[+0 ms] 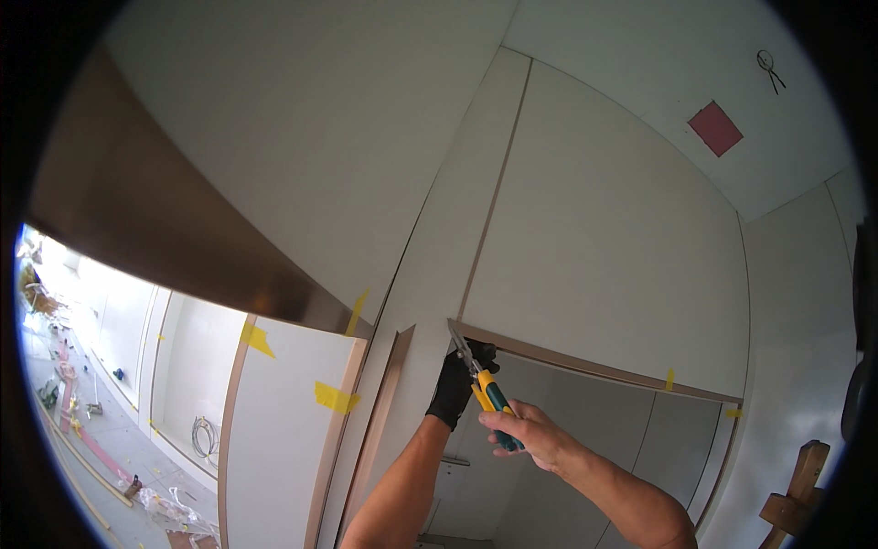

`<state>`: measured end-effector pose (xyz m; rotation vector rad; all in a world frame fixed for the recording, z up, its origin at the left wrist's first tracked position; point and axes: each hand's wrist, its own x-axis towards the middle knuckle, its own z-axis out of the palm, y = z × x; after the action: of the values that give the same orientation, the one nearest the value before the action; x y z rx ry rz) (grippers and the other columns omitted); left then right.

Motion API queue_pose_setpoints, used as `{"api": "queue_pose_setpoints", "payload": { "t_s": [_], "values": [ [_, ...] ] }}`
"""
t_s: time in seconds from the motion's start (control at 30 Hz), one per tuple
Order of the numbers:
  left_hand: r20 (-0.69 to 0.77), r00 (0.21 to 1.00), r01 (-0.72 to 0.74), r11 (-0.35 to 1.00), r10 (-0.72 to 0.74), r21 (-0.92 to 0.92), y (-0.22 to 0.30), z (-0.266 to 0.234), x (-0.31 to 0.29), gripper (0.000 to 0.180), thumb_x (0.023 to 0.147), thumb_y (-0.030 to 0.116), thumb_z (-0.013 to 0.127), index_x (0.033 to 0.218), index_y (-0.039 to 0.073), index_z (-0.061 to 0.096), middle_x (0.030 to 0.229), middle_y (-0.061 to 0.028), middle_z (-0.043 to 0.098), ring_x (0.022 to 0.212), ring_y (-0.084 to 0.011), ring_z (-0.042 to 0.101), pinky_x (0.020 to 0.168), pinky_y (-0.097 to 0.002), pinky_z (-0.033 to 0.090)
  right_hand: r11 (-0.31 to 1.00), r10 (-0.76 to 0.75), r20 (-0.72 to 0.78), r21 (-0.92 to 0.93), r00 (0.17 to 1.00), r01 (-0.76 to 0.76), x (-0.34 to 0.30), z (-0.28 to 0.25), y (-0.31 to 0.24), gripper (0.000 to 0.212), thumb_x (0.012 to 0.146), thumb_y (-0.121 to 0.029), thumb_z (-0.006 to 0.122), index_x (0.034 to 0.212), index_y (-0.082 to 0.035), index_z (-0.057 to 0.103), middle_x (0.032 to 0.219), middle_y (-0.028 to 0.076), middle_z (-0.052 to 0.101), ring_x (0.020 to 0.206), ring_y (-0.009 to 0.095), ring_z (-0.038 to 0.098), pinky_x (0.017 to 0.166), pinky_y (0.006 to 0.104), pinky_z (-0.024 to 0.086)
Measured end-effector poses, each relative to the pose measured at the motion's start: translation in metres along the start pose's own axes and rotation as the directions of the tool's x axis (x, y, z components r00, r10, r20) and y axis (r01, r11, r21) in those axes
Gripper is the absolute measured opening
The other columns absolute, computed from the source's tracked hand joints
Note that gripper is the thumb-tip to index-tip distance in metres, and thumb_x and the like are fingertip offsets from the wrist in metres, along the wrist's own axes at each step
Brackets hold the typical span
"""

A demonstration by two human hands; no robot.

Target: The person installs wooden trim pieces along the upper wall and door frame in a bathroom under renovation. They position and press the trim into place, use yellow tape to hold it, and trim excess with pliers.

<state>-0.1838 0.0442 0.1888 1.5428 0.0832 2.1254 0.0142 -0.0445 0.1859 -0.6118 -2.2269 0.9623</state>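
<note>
Tin snips (pixel 496 395) with yellow and green handles are gripped in my bare right hand (pixel 530 434). Their metal jaws point up and left, reaching the left end of a brown trim strip (pixel 585 357) along the top of an opening. My left hand (pixel 450 384), in a black glove, is raised just under that same end, beside the jaws. Its fingers look curled and are partly hidden by the snips, so what they hold cannot be made out. Whether the jaws bite into the strip is too small to tell.
Pale panels (pixel 613 220) rise above the opening. Yellow tape (pixel 337 397) marks edges at left. A wide bronze-coloured band (pixel 192 238) crosses the upper left. Beyond it, the floor (pixel 165 467) carries scattered debris and strips. A wooden piece (pixel 794 499) stands at lower right.
</note>
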Motion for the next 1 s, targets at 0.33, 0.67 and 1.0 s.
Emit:
{"api": "queue_pose_setpoints", "payload": {
  "t_s": [0.33,0.67,1.0],
  "values": [
    [-0.020,1.000,-0.026,0.996,0.025,-0.082,0.003,0.005,-0.003,0.029,0.095,0.018,0.066,0.117,-0.001,0.065,0.108,-0.0119,0.071,0.091,-0.0242,0.070,0.079,-0.0350,0.055,0.998,-0.038,-0.012,-0.059,0.999,0.037,-0.005,0.002,-0.006,0.053,0.086,-0.045,0.072,0.109,-0.002,0.052,0.105,0.007,0.050,0.097,0.016,0.055,0.080,0.0340,0.056],
    [-0.003,1.000,-0.010,0.995,0.009,-0.102,0.001,0.001,0.000,0.029,0.095,0.018,0.066,0.117,-0.001,0.065,0.108,-0.0113,0.071,0.090,-0.0240,0.070,0.078,-0.0356,0.055,0.996,-0.066,-0.016,-0.052,0.998,0.065,-0.004,0.003,-0.006,0.052,0.086,-0.046,0.073,0.104,-0.002,0.051,0.100,0.007,0.051,0.092,0.016,0.057,0.075,0.0331,0.057],
    [-0.019,1.000,0.002,1.000,-0.002,-0.029,0.004,0.002,0.000,0.027,0.093,0.018,0.069,0.112,-0.002,0.064,0.102,-0.0117,0.070,0.088,-0.0250,0.070,0.077,-0.0352,0.056,0.995,-0.082,-0.024,-0.066,0.996,0.080,-0.001,0.004,-0.003,0.049,0.087,-0.044,0.071,0.102,-0.003,0.049,0.098,0.006,0.051,0.089,0.014,0.057,0.073,0.0328,0.058]
  ]
}}
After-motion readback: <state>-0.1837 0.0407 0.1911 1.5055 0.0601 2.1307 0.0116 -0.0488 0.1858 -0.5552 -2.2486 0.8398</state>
